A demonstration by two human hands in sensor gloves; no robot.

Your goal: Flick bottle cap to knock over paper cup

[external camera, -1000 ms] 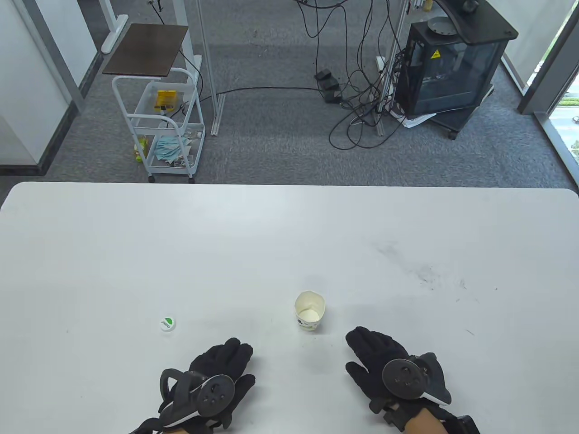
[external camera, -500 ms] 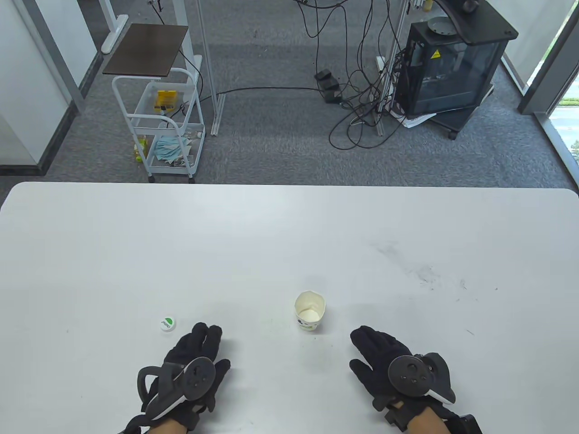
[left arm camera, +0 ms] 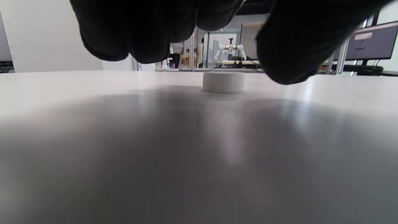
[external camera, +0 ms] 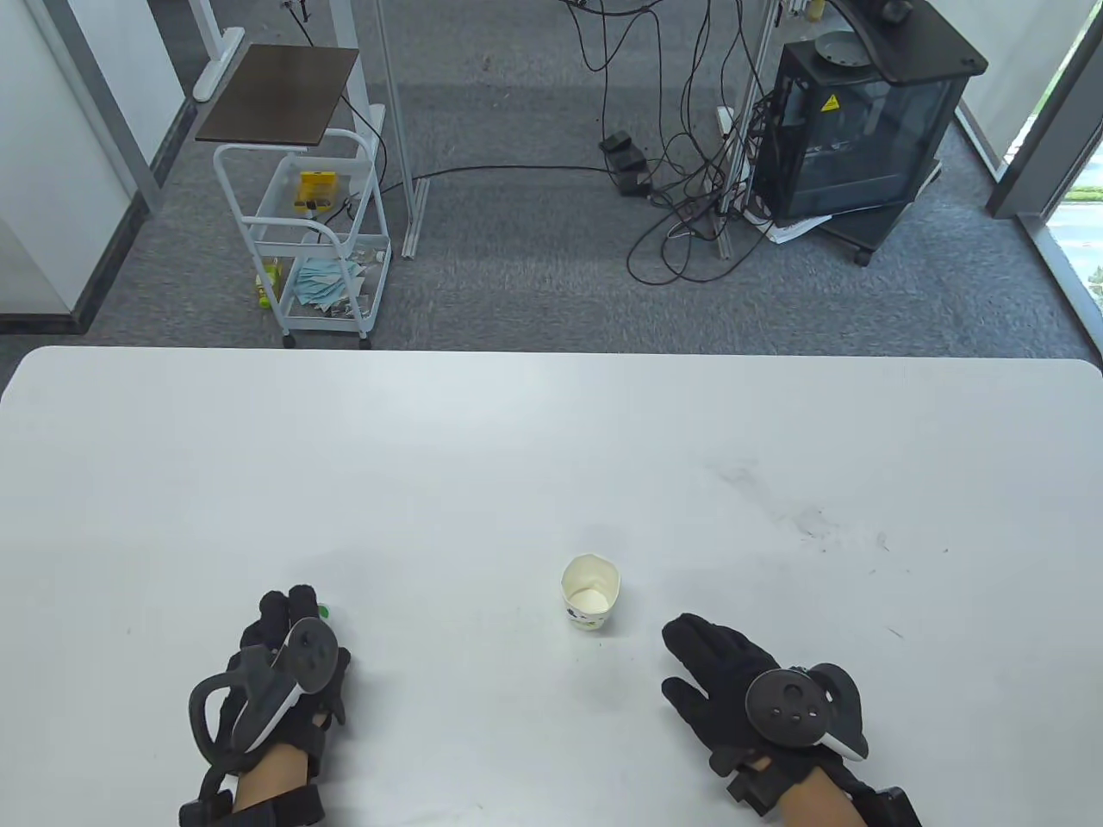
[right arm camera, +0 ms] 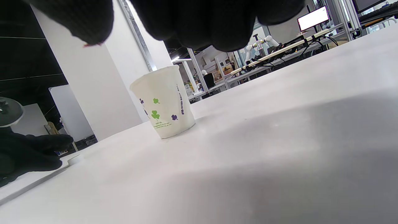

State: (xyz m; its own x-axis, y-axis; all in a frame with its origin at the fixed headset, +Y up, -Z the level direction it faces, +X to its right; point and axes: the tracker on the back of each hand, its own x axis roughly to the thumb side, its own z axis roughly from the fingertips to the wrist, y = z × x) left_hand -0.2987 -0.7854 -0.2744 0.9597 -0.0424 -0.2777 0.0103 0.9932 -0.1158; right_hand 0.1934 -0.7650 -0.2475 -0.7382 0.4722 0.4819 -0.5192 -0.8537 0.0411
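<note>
My left hand (external camera: pixel 289 655) sits low on the white table (external camera: pixel 517 448) with its fingertips (left arm camera: pixel 149 37) bunched and hanging just short of the bottle cap (left arm camera: pixel 223 82), not touching it and holding nothing; from above only a green sliver of the cap shows at about one o'clock from my knuckles. The paper cup (external camera: pixel 590 593) stands upright well to the cap's three o'clock, and my right hand (external camera: pixel 741 689) lies flat at the cup's five o'clock, fingers spread, gripping nothing, clear of the cup
</note>
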